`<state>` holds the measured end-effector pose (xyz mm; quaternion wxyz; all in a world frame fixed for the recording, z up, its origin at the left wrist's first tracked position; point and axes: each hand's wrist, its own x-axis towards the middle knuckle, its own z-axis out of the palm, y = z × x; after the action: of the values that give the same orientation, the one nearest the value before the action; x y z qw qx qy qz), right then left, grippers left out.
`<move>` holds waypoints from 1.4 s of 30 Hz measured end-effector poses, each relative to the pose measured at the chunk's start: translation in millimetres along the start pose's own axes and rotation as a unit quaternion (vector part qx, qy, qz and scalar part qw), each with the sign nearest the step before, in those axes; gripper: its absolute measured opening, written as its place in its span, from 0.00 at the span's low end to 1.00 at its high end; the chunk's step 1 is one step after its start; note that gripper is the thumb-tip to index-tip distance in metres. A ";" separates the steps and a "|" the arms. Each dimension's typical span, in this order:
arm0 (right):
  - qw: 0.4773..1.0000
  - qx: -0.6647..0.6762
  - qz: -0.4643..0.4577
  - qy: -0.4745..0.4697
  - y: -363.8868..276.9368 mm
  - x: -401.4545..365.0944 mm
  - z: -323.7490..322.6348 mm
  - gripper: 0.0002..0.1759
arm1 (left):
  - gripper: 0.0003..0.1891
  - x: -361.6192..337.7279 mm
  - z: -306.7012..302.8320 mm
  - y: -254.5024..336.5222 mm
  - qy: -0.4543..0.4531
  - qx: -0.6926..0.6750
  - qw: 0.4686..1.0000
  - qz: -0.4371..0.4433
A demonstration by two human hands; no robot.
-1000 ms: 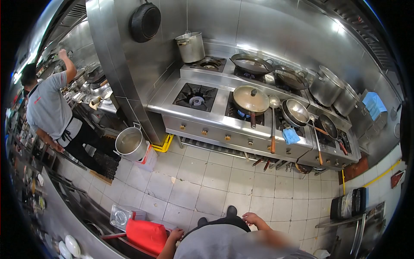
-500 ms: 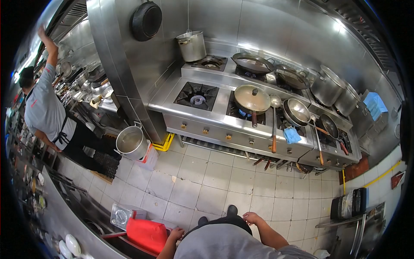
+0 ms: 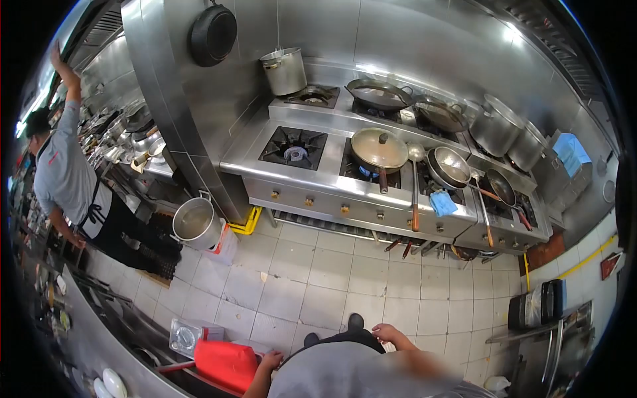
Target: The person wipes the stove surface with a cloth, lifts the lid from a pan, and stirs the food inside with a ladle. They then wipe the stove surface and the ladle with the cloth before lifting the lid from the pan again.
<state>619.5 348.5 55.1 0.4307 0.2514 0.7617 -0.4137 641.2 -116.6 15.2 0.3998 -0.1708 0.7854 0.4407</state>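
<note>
My left hand (image 3: pixel 271 361) hangs at the left side of my body, beside a red container (image 3: pixel 225 363); its fingers are too small to make out. On the other side, my right hand (image 3: pixel 383 332) is near my waist with fingers bent, and what it holds, if anything, cannot be made out. Across the floor is a steel stove (image 3: pixel 318 188). A lidded pan (image 3: pixel 379 148) sits over a blue flame. To its right lie a ladle (image 3: pixel 416 186), stacked strainers or pans (image 3: pixel 452 165) and a blue cloth (image 3: pixel 442 203).
A co-worker (image 3: pixel 70 172) stands at the left with one arm raised. A large pot (image 3: pixel 194 222) rests on a white bucket near the pillar (image 3: pixel 162 86). Metal tins (image 3: pixel 188 337) are beside the red container. A black bin (image 3: pixel 536 306) stands at the right.
The view has shifted slightly, so the stove appears a little further left. The co-worker's lowered arm has swung away from the hip. My hands have barely moved.
</note>
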 end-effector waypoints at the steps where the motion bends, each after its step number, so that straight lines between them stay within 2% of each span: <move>1: 1.000 -0.001 -0.005 -0.005 0.5 -0.6 -0.9 0.26 | 0.19 3.0 -1.0 -1.4 -0.008 0.004 1.000 0.008; 6: 1.000 -0.015 -0.010 -0.013 2.3 0.5 -1.7 0.26 | 0.19 2.4 -4.4 0.6 -0.017 0.018 1.000 0.004; 8: 0.999 -0.022 -0.016 -0.017 1.2 1.9 -0.9 0.26 | 0.19 6.4 -2.9 -4.6 -0.022 -0.052 0.998 -0.021; 11: 1.000 0.004 -0.020 0.003 0.8 -0.9 1.9 0.24 | 0.17 17.7 -0.6 -17.5 -0.030 -0.052 0.998 -0.002; 17: 0.999 -0.025 -0.023 0.022 -2.6 -7.2 -1.6 0.21 | 0.15 22.3 3.7 -21.6 -0.033 0.038 0.998 0.045; 19: 0.999 -0.014 -0.018 0.022 -1.2 -12.2 -7.5 0.25 | 0.16 22.8 5.9 -23.6 -0.033 0.047 0.996 0.073; 21: 0.996 -0.025 -0.033 0.080 -3.1 -24.1 -17.5 0.34 | 0.17 24.0 10.3 -12.2 -0.033 0.049 0.993 0.106; 22: 0.996 0.012 -0.019 0.086 -3.4 -29.1 -26.6 0.45 | 0.18 18.9 10.4 -4.0 -0.044 0.019 0.998 0.050; 23: 0.996 0.009 -0.014 0.092 4.0 -20.9 -39.9 0.45 | 0.19 13.1 12.2 8.9 -0.054 -0.010 0.998 -0.006; 24: 0.980 -0.072 -0.064 0.173 25.7 6.3 -55.3 0.48 | 0.20 16.9 16.1 12.1 -0.055 -0.067 0.994 -0.070; 25: 0.950 -0.153 -0.114 0.249 42.4 19.4 -68.8 0.51 | 0.20 18.2 19.2 16.0 -0.058 -0.070 0.993 -0.071; 29: 0.908 -0.131 -0.149 0.368 24.7 10.7 -167.9 0.53 | 0.19 20.8 28.5 17.8 -0.043 -0.127 0.988 -0.075; 31: 0.930 -0.048 -0.124 0.342 -3.7 3.4 -220.2 0.52 | 0.18 18.4 35.2 26.9 -0.034 -0.146 0.986 -0.072; 33: 0.918 0.018 -0.152 0.365 -26.8 15.7 -264.5 0.52 | 0.18 16.5 48.1 29.6 -0.008 -0.161 0.982 -0.098; 35: 0.837 -0.065 -0.265 0.475 -39.0 33.4 -306.3 0.49 | 0.18 6.7 64.1 31.7 0.016 -0.164 0.977 -0.137; 37: 0.825 -0.031 -0.311 0.470 -68.4 21.7 -349.9 0.45 | 0.18 -6.9 81.0 41.5 0.042 -0.200 0.971 -0.125; 39: 0.803 -0.085 -0.300 0.509 -72.4 49.0 -404.3 0.42 | 0.18 -17.3 97.3 63.6 0.055 -0.220 0.963 -0.144; 42: 0.805 -0.046 -0.272 0.525 -88.9 46.3 -450.6 0.38 | 0.20 -31.9 128.5 86.9 0.103 -0.312 0.939 -0.101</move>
<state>328.6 684.0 181.1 -0.1540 0.1922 0.9269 -0.2832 668.5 35.3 50.8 0.2858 -0.4098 0.6241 0.6008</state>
